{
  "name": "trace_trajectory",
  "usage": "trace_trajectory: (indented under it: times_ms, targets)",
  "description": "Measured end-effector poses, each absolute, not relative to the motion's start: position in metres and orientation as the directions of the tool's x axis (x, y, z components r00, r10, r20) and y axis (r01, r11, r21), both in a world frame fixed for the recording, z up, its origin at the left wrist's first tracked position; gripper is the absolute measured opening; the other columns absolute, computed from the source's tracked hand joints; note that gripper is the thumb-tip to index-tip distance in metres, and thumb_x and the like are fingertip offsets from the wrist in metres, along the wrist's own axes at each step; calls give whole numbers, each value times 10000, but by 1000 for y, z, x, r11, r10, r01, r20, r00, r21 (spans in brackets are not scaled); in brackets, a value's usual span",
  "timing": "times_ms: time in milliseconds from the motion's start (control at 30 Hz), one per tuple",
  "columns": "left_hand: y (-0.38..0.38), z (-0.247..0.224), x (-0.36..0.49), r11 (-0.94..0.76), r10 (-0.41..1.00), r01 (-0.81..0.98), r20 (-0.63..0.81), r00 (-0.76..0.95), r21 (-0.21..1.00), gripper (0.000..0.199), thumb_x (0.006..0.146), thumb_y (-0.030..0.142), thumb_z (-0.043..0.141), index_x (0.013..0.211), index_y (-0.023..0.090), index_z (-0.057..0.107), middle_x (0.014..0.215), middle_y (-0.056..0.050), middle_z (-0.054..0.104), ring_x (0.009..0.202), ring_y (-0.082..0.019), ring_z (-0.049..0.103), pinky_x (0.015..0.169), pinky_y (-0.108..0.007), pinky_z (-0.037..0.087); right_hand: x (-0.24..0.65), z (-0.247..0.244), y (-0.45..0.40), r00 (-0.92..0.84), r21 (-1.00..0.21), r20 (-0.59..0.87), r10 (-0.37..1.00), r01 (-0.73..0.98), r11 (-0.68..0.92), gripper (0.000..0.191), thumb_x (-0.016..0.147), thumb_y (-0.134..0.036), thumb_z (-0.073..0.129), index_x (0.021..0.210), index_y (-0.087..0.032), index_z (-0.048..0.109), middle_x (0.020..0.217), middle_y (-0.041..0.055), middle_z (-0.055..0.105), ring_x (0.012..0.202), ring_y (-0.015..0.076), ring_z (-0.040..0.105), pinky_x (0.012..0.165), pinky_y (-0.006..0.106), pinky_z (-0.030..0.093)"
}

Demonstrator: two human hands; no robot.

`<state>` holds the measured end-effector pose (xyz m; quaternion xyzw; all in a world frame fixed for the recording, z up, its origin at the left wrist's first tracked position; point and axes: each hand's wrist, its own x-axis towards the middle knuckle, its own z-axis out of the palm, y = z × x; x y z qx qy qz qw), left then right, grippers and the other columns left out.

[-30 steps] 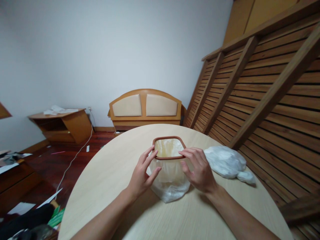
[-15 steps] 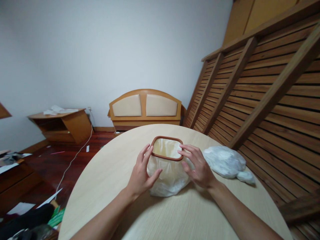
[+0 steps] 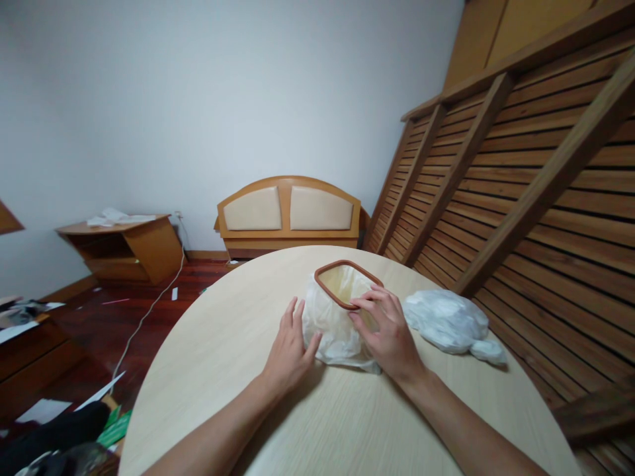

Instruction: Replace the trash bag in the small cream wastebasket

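A small trash bin with a brown rounded-square rim (image 3: 323, 283) stands on the pale table, turned so one corner points toward me. A translucent white plastic bag (image 3: 330, 330) hangs loosely around its outside, and pale lining shows within the opening. On the bin's near right side, my right hand (image 3: 389, 334) is closed, with fingertips over the rim and the thumb against the outside. My left hand (image 3: 292, 344) is open at the bag's left side, fingers stretched upward and thumb close to or touching the plastic.
Right of the bin lies a bundle of white plastic bags (image 3: 446, 320) on the round table (image 3: 208, 370). Wooden slatted panels (image 3: 526, 192) lean along the right. Beyond the table are a headboard (image 3: 290, 215) and a low cabinet (image 3: 143, 251); papers and a cable lie on the floor.
The bin has turned and shifted slightly away and to the right. My left hand has come off the rim down to the bag's side; my right fingers have moved to the near right rim.
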<state>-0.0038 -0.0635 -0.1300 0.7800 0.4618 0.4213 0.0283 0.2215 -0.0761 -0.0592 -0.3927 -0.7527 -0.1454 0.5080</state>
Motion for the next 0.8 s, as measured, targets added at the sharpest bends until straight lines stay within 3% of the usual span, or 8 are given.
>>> trace_trajectory:
  times_ms: [200, 300, 400, 800]
  targets:
    - [-52, -142, -2, -424, 877, 780, 424, 227, 459, 603, 1007, 390, 447, 1531, 147, 276, 1606, -230, 321, 1506, -336, 320, 1212, -566, 328, 217, -61, -60, -109, -230, 856, 506, 796, 560, 137, 952, -289, 634, 1076, -252, 681, 1051, 73, 604, 1136, 289, 554, 1011, 492, 498]
    - [-52, -135, 0, -372, 916, 827, 314, 251, 422, 627, 1006, 424, 408, 1516, 72, 312, 1586, -231, 368, 1496, -321, 340, 1237, -506, 299, 220, -59, -39, -86, -255, 835, 544, 815, 520, 154, 953, -288, 624, 1077, -236, 699, 1055, 82, 594, 1071, 276, 551, 977, 454, 501]
    - [-52, -130, 1, -347, 932, 863, 238, 273, 368, 626, 998, 445, 401, 1497, 67, 371, 1559, -201, 436, 1473, -315, 382, 1243, -467, 291, 226, -56, -9, -46, -271, 819, 573, 847, 456, 186, 941, -298, 624, 1076, -212, 719, 1042, 94, 596, 1050, 279, 542, 987, 439, 486]
    - [-49, -127, 2, -348, 935, 882, 187, 301, 318, 593, 991, 461, 394, 1470, 116, 452, 1549, -141, 477, 1478, -301, 364, 1236, -448, 277, 277, -52, 96, 89, -301, 728, 680, 932, 201, 242, 907, -301, 545, 1016, -204, 738, 1029, 129, 598, 1040, 306, 512, 955, 424, 445]
